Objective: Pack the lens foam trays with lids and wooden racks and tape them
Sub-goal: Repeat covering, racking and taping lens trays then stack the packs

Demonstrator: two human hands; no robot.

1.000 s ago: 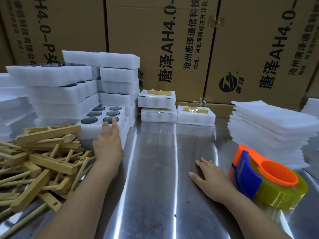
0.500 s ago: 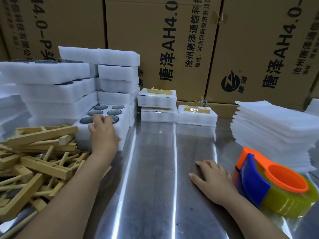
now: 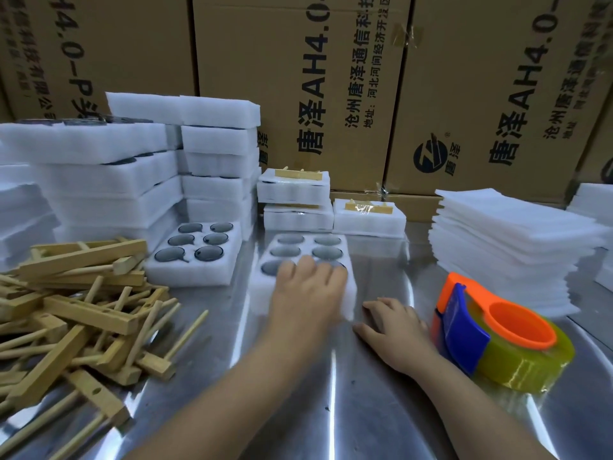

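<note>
Since the earlier frame, the left hand (image 3: 306, 292) had carried one foam tray (image 3: 300, 260) off the stack at nine o'clock to the middle of the steel table (image 3: 331, 410), fingers curled over its near edge. Right hand (image 3: 393, 330) lay flat, fingers loosely spread, just beside that tray. At three o'clock sat the tape dispenser (image 3: 497, 336); wooden racks (image 3: 73, 310) lay heaped at eight o'clock.

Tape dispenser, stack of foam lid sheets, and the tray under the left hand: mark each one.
Tape dispenser (image 3: 517, 330): head view, on its orange hub.
Stack of foam lid sheets (image 3: 510, 224): head view, top sheet.
Lens foam tray (image 3: 303, 249): head view, foam between the far pockets.
</note>
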